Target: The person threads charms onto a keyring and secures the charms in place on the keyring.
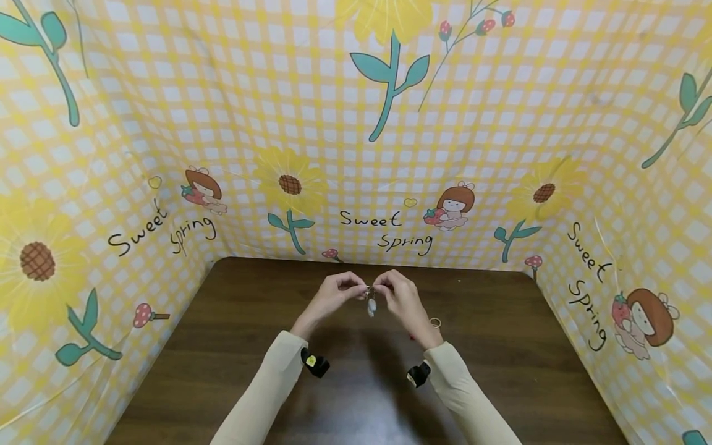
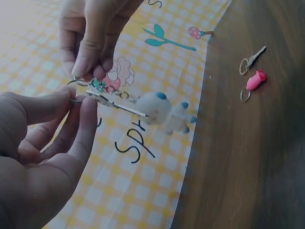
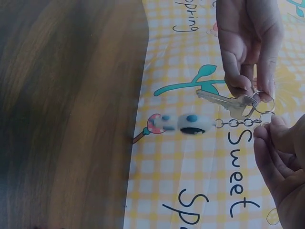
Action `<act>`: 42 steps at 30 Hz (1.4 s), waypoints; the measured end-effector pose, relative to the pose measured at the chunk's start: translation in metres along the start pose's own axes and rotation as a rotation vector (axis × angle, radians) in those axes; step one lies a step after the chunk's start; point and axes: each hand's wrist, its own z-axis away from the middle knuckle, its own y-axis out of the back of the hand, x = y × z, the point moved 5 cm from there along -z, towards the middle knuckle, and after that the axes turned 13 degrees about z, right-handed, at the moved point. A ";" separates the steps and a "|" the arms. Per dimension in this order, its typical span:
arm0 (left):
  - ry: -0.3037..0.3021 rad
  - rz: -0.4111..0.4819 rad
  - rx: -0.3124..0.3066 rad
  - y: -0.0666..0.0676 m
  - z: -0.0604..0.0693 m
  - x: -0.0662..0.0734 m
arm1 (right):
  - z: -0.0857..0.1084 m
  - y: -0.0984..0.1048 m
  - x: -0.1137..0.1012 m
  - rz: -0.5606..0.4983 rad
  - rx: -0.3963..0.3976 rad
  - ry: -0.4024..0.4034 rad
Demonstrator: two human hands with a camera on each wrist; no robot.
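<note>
Toward twelve o'clock above the brown tabletop point(image 1: 222, 358), fingers point(image 2: 88, 117) nearly closed, the left hand point(image 1: 332, 295) pinches a ring point(image 3: 273, 105) with a key point(image 3: 226, 103), the right hand point(image 1: 402, 298) a charm point(image 3: 193, 121) chain point(image 3: 232, 122); checked cloth point(image 1: 311, 105) spans nine to three.

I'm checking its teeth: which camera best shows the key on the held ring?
Right wrist view: the key shows broadside, its notched blade visible. Left wrist view: nearly edge-on. Head view: too small to make out.
</note>
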 end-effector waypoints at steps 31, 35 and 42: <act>0.048 0.074 -0.026 -0.005 -0.001 0.001 | 0.002 -0.001 0.004 -0.084 0.027 -0.051; 0.023 0.087 -0.050 -0.005 -0.004 0.002 | 0.002 -0.001 0.003 -0.092 0.030 -0.051; 0.028 0.093 -0.075 -0.006 -0.003 0.001 | 0.003 -0.001 0.003 -0.077 0.023 -0.034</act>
